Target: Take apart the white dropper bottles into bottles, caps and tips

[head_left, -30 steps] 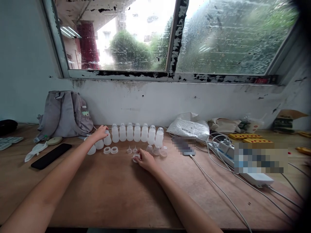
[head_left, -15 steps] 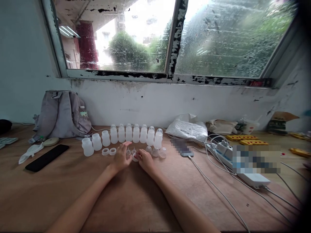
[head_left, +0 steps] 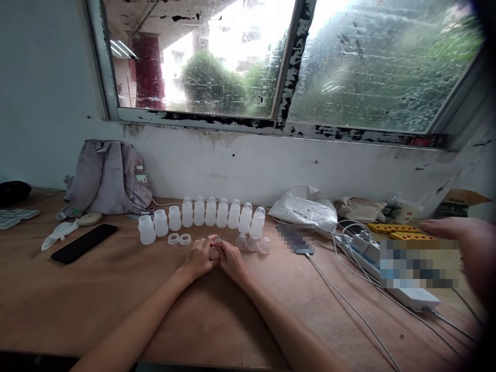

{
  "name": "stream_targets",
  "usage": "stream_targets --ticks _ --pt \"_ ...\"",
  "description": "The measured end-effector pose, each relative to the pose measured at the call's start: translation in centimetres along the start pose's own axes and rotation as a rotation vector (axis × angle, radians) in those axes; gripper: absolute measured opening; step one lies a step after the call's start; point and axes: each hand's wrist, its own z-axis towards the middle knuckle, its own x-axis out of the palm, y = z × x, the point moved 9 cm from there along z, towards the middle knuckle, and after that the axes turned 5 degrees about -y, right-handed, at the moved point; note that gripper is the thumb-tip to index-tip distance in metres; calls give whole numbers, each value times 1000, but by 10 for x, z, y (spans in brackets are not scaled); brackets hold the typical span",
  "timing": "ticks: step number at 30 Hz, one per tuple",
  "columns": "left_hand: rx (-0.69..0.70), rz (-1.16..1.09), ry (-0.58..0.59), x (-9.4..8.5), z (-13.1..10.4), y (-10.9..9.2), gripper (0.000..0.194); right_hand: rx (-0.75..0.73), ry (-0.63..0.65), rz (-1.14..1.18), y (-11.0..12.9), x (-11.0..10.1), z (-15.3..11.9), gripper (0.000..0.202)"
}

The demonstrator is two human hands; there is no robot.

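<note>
My left hand [head_left: 200,257] and my right hand [head_left: 231,258] meet over the table, fingers closed round a whitish bottle collar ring [head_left: 213,253]. A clear teat [head_left: 217,238] shows just behind the fingertips; whether it sits in that ring I cannot tell. To the left lie two more collar rings, one [head_left: 173,238] beside the other [head_left: 185,239]. Right of my hands are three clear domed caps, the nearest a dome [head_left: 264,246]. Behind stands a curved row of frosted baby bottles: three open-necked ones [head_left: 147,230] at left, several capped ones [head_left: 211,213] further right.
At left are a black phone [head_left: 84,243] and a grey backpack [head_left: 109,178]. A silvery plastic bag [head_left: 305,209], a charging phone [head_left: 306,251] and a power strip [head_left: 416,298] with cables lie at right. Another person's hand [head_left: 465,245] reaches in at the right edge.
My left hand has moved in from beside the ring and closed on it next to my right hand. Another person's hand has appeared at right. The view has shifted slightly.
</note>
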Motion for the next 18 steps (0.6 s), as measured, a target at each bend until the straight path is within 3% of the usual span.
stream_targets --ticks 11,14,18 --pt "98 57 123 -2 4 5 50 -121 129 51 3 7 0 45" --pt "71 97 80 -7 5 18 48 -74 29 -9 -6 -5 2 40" --pt "-81 204 -30 -16 5 48 47 8 -158 -186 -22 -29 5 25"
